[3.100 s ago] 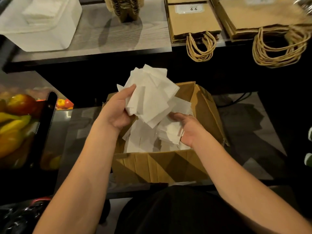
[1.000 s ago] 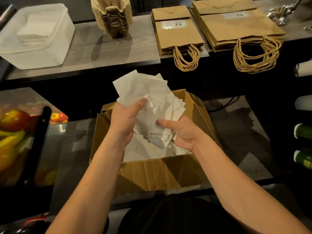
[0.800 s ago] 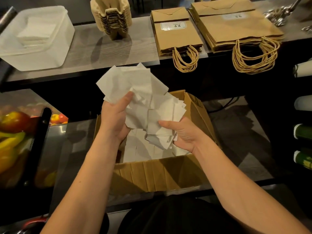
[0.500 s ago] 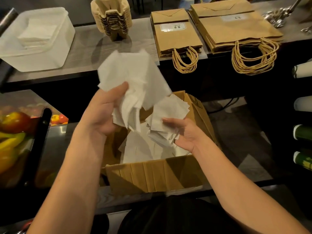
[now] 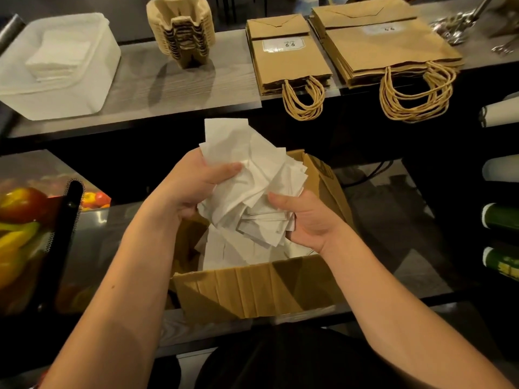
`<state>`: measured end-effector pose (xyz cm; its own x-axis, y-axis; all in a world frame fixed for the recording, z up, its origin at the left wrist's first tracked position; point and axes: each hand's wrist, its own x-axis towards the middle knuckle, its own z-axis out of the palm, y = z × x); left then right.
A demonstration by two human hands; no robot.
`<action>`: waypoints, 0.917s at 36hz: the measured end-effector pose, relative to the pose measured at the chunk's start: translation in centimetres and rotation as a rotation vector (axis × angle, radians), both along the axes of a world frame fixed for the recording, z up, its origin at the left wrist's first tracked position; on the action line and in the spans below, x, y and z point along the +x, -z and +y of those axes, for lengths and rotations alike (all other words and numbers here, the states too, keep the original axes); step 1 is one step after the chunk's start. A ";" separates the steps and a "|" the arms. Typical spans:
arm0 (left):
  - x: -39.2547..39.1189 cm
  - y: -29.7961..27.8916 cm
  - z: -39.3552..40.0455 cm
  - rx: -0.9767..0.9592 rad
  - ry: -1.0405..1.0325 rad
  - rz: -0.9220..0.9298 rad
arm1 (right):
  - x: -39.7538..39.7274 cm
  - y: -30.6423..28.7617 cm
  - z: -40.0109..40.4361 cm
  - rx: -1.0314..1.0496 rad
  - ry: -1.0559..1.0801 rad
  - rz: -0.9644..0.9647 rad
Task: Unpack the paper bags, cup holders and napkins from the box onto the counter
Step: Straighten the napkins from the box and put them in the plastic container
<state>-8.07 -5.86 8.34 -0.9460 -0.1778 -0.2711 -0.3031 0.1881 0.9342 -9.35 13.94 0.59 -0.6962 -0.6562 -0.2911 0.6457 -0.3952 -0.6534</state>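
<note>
A loose bundle of white napkins (image 5: 252,175) is held over the open cardboard box (image 5: 252,290). My left hand (image 5: 193,186) grips the bundle's upper left side with the thumb on top. Its lower right part is held by my right hand (image 5: 303,220). More napkins (image 5: 222,254) lie inside the box. On the grey counter (image 5: 179,88) stand a stack of pulp cup holders (image 5: 182,29), a small stack of paper bags (image 5: 289,60) and a larger stack of paper bags (image 5: 387,49).
A white plastic tub (image 5: 70,80) holding folded napkins sits at the counter's left end. Metal utensils (image 5: 460,26) lie at the far right. Fruit (image 5: 25,209) shows behind glass on the left. Rolled items and bottles (image 5: 502,220) line the right edge.
My left hand, which had lifted its napkins up and away to the left, has come back down, and both hands now hold the napkins together as one bundle over the box.
</note>
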 end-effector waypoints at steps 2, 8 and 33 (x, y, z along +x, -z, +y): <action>0.2 0.2 -0.3 0.004 -0.052 0.008 | 0.0 -0.1 0.1 -0.001 -0.003 -0.009; 1.2 -0.2 -2.0 0.163 -0.227 0.014 | -0.4 0.4 0.1 0.028 0.088 -0.065; 1.3 2.0 4.1 0.125 -0.114 0.167 | 0.7 -1.9 -1.5 0.150 0.193 0.018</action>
<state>-6.82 -1.78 6.31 -0.9553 -0.2607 -0.1395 -0.1553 0.0412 0.9870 -8.64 12.42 2.46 -0.8106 -0.4608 -0.3613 0.5551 -0.4081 -0.7248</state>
